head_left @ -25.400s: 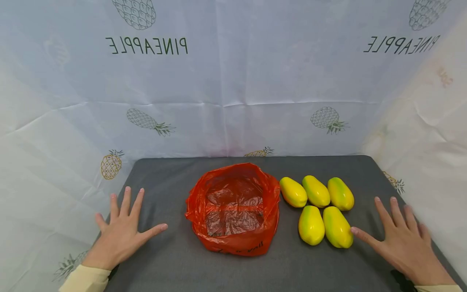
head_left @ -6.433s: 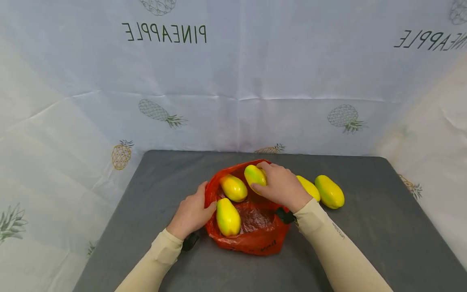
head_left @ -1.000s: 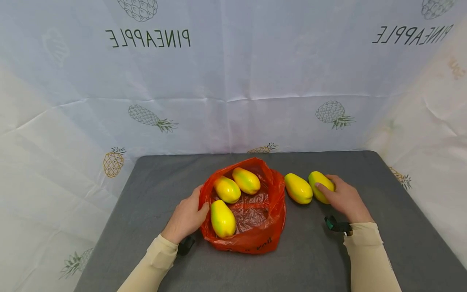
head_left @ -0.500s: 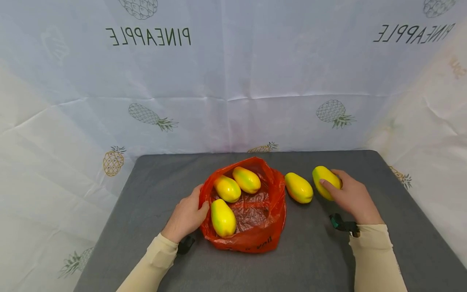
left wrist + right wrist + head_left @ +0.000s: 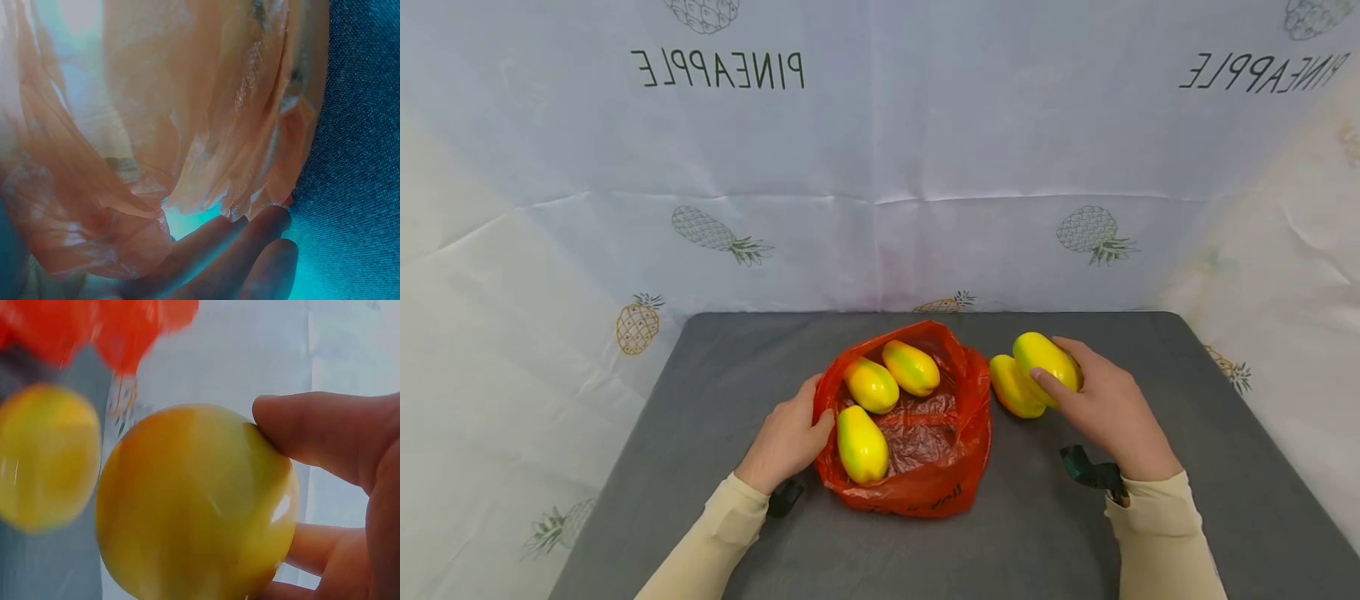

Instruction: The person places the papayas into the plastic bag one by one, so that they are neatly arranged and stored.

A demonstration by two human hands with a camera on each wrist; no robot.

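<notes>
A red plastic bag stands with its mouth wide on the table, and three yellow-green papayas lie inside. The left hand holds the bag's left rim, thumb on the inner side and fingers outside. In the left wrist view, fingers show beside the crinkled film. The right hand grips another papaya between thumb and fingers, raised above the table to the right of the bag. One more papaya rests on the table, partly hidden behind the held one.
The dark grey table ends at a white pineapple-print cloth behind it. The cloth also hangs along both sides. A dark camera mount is strapped at each wrist.
Over the last second the right hand has lifted a papaya and brought it left, over the one on the table. Since the oldest frame, three papayas have moved into the bag. The left hand stays put.
</notes>
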